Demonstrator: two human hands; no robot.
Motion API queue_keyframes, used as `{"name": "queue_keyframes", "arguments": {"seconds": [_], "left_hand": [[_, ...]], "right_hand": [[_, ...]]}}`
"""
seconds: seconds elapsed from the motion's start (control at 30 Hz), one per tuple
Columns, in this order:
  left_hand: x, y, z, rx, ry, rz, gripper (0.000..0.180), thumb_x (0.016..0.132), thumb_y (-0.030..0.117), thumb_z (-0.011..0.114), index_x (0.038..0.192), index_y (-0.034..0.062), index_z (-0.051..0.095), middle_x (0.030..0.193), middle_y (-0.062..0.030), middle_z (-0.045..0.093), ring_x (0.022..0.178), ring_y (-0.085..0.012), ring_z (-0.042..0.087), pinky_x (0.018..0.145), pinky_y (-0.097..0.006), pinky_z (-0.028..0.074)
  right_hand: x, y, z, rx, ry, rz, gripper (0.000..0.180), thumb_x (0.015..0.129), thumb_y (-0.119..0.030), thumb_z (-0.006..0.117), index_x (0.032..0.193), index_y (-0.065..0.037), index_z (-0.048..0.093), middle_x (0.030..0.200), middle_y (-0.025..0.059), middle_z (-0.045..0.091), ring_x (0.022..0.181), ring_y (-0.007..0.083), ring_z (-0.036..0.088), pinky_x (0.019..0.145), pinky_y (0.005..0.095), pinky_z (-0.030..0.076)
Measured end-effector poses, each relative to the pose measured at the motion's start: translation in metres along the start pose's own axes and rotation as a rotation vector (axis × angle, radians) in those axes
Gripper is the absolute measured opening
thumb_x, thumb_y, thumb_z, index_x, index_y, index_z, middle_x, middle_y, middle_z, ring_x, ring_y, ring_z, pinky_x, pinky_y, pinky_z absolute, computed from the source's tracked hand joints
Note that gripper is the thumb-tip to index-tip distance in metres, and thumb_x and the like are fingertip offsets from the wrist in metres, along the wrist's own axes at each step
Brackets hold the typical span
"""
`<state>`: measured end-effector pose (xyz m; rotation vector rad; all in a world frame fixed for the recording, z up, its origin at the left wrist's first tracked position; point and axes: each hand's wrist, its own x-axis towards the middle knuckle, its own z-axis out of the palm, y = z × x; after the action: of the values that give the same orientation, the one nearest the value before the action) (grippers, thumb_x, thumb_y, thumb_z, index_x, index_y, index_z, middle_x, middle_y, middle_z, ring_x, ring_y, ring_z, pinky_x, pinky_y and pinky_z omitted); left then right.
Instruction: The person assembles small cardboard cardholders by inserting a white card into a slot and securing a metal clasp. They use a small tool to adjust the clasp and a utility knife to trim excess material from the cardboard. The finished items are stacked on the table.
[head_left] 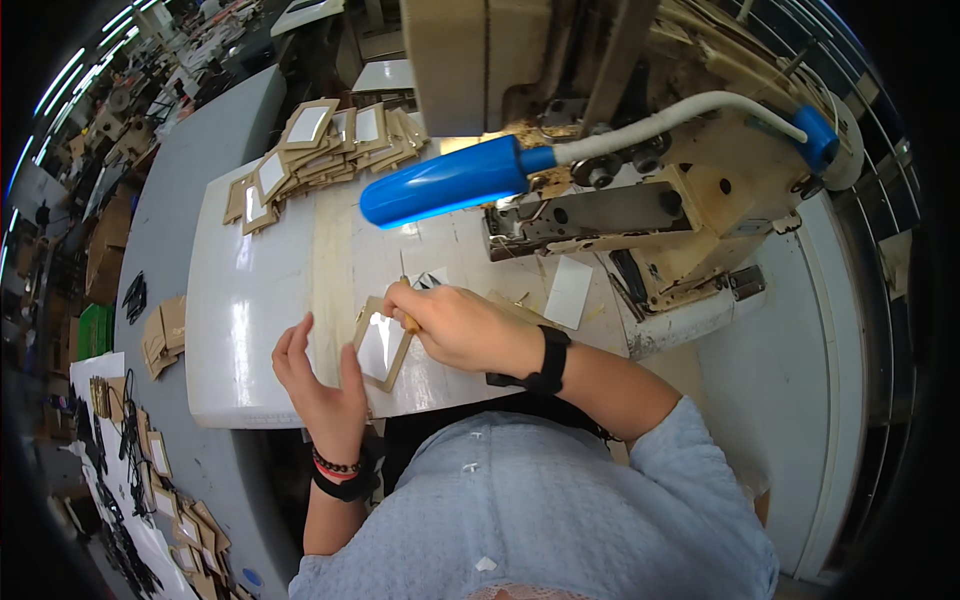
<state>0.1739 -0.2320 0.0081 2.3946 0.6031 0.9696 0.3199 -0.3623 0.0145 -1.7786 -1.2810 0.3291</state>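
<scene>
My right hand (465, 328) is closed round an awl (411, 323) with a wooden handle, its thin metal spike pointing away from me. Beneath this hand, near the table's front edge, lies a tan frame-like piece (382, 350) with a shiny white panel in its middle. My left hand (328, 388) is just left of that piece, fingers stretched and thumb apart, with nothing in it. Whether the thumb touches the piece's edge, I cannot tell. Beyond my right hand, a small dark-bladed tool (430, 280) is partly hidden.
A blue lamp (445, 185) on a white flexible neck hangs over the white table (250, 330). The sewing machine (600, 215) stands at the right, beside a white card (569, 292). Similar tan pieces (320, 145) are heaped at the far left; more lie on the grey surface (165, 240).
</scene>
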Motion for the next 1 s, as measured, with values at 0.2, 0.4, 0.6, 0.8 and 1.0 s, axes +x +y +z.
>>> {"name": "queue_keyframes", "arguments": {"seconds": [0.2, 0.4, 0.6, 0.8, 1.0], "left_hand": [[0.0, 0.068, 0.004, -0.194, -0.402, 0.704, 0.065, 0.067, 0.037, 0.078, 0.124, 0.0139, 0.055, 0.12, -0.0074, 0.054, 0.118, -0.0258, 0.047, 0.104, -0.05, 0.024], [-0.002, 0.059, 0.026, 0.024, -0.403, 0.871, 0.066, 0.069, 0.03, 0.073, 0.13, 0.0186, 0.052, 0.131, 0.004, 0.051, 0.127, -0.0175, 0.042, 0.107, -0.06, 0.006], [0.013, 0.059, 0.014, -0.075, -0.585, 0.845, 0.076, 0.06, 0.024, 0.072, 0.133, 0.0189, 0.05, 0.131, 0.0033, 0.051, 0.126, -0.0191, 0.043, 0.106, -0.06, 0.003], [0.014, 0.063, 0.017, -0.123, -0.537, 0.787, 0.068, 0.06, 0.015, 0.063, 0.128, 0.0183, 0.055, 0.128, 0.0036, 0.055, 0.124, -0.0211, 0.045, 0.106, -0.061, 0.003], [-0.001, 0.05, 0.025, -0.044, -0.133, 0.622, 0.047, 0.06, 0.01, 0.06, 0.106, 0.016, 0.067, 0.112, 0.0029, 0.062, 0.114, -0.0234, 0.051, 0.107, -0.059, 0.01]], "right_hand": [[0.041, -0.012, 0.026, -0.287, -0.173, 0.028, 0.013, 0.081, -0.006, 0.049, 0.092, 0.0, 0.045, 0.073, 0.022, 0.062, 0.071, 0.0425, 0.061, 0.06, 0.0479, 0.048], [0.042, -0.009, 0.033, -0.297, -0.141, 0.248, 0.025, 0.078, -0.013, 0.056, 0.09, 0.004, 0.044, 0.077, 0.0265, 0.062, 0.07, 0.0411, 0.064, 0.058, 0.0443, 0.051], [0.02, 0.001, 0.037, 0.148, 0.095, 0.232, 0.018, 0.082, -0.014, 0.053, 0.094, -0.001, 0.047, 0.077, 0.0243, 0.061, 0.068, 0.0416, 0.062, 0.056, 0.0422, 0.048], [0.028, 0.006, 0.029, 0.008, 0.125, 0.4, 0.015, 0.085, -0.01, 0.051, 0.097, -0.001, 0.047, 0.082, 0.0231, 0.063, 0.075, 0.041, 0.063, 0.061, 0.0445, 0.049], [0.034, 0.022, 0.023, -0.13, 0.227, 0.371, 0.015, 0.082, 0.0, 0.049, 0.097, -0.001, 0.046, 0.08, 0.0216, 0.062, 0.075, 0.0391, 0.064, 0.065, 0.0445, 0.049]]}}
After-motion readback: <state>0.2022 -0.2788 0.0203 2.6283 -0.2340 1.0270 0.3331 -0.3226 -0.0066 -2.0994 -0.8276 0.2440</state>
